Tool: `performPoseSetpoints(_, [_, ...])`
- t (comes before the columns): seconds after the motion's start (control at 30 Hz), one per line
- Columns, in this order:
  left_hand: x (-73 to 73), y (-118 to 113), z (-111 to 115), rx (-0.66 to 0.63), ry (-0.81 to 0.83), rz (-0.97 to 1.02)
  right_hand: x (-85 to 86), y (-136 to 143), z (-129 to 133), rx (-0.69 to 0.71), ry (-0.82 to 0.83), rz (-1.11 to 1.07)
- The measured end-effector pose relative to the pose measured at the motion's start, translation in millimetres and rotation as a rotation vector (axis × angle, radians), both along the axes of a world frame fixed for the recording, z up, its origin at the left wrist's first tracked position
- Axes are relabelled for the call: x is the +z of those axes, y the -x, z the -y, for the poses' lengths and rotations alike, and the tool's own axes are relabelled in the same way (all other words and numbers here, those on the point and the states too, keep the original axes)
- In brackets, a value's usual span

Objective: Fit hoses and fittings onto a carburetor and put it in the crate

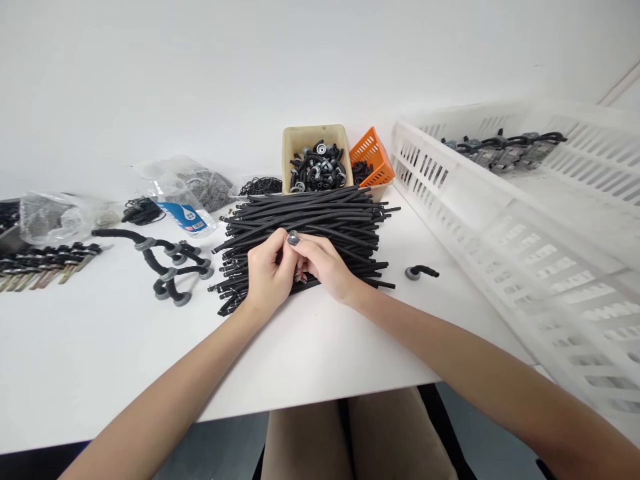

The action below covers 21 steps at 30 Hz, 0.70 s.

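Note:
My left hand [273, 267] and my right hand [325, 263] meet over the near side of a pile of black rubber tubes [310, 217]. Both are closed, fingertips pressed together, and whatever is between them is hidden by the fingers. A shiny grey spot shows at the tip of my right thumb; whether it is a nail or a small part I cannot tell. Left of the pile lie several black hose pieces with grey fittings [169, 275]. On the right, one short bent black hose with a grey end [423, 272] rests alone on the white table [320, 360].
Behind the pile stand a beige bin [289, 160] of small black and grey parts and a tilted orange basket [383, 167]. A large white crate [450, 193] borders the right side. Plastic bags [185, 213] and a row of metal-and-black parts [50, 263] lie left.

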<state>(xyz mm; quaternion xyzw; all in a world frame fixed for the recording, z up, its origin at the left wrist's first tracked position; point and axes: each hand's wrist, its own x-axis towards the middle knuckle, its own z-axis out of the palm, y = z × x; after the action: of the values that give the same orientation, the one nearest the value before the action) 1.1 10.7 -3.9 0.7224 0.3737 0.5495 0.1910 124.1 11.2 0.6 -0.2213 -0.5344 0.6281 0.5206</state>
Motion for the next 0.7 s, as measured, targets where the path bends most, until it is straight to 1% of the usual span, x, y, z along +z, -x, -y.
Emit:
performPoseSetpoints(0.3, [-1.1,0.6,-0.8,0.001,0.006,-0.004,0.3,0.2,0.4,0.004,0.002,-0.014])
performPoseSetpoints(0.7, [-0.7,0.3,-0.7,0.009,-0.004,-0.012,0.7,-0.4,0.3,-0.001,0.009,0.019])
